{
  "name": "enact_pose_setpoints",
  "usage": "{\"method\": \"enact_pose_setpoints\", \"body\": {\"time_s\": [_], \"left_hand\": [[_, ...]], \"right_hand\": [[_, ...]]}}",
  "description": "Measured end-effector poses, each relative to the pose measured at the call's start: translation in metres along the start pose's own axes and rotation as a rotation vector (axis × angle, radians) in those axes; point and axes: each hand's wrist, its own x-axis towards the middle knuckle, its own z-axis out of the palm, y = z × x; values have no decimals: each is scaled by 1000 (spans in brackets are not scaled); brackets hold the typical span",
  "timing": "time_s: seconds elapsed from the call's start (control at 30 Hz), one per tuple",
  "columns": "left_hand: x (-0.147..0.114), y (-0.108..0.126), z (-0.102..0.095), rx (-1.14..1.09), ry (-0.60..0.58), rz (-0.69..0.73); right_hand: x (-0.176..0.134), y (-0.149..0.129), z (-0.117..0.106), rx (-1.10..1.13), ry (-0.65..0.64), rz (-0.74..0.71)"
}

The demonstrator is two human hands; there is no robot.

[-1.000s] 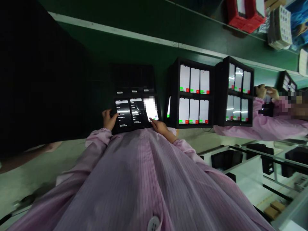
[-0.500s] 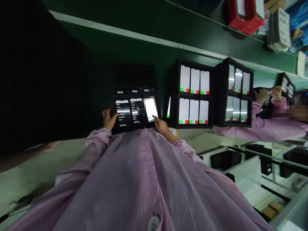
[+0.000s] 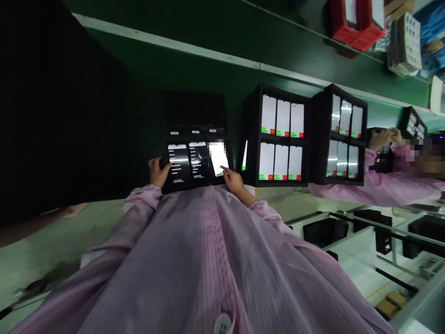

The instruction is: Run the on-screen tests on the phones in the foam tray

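A black phone tray [image 3: 163,185] lies in front of me on the green bench. In its near row, two phones show dark screens with lists of text: a left phone [image 3: 179,169] and a middle phone [image 3: 197,166]. The right phone [image 3: 218,160] has a bright white screen and sits slightly tilted. My left hand [image 3: 159,173] grips the tray's left side, thumb over the edge beside the left phone. With its index finger stretched out, my right hand [image 3: 234,181] touches the lower part of the bright screen and holds nothing. The far row is dark, with small white labels.
To the right stand two raised black trays, a nearer tray [image 3: 257,160] and a farther tray [image 3: 328,153], both filled with white-screened phones. Beyond them another person's hands [image 3: 384,138] work. Red bins [image 3: 358,35] sit at the far right; a dark shape covers the left.
My right index finger has shifted slightly on the bright phone's screen. My left hand stays on the tray's edge. The other person's hands have moved closer together.
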Motion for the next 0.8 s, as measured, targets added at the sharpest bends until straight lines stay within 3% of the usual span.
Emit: {"method": "enact_pose_setpoints", "body": {"time_s": [0.2, 0.33, 0.53, 0.8], "left_hand": [[-1, 1, 1, -6, 8, -13], [0, 2, 0, -7, 7, -10], [0, 3, -1, 13, 10, 12], [1, 1, 0, 1, 14, 12]], "right_hand": [[-11, 11, -1, -20, 48, 109], [-10, 7, 0, 9, 15, 35], [-3, -1, 3, -37, -145, -78], [-9, 9, 0, -3, 44, 105]]}}
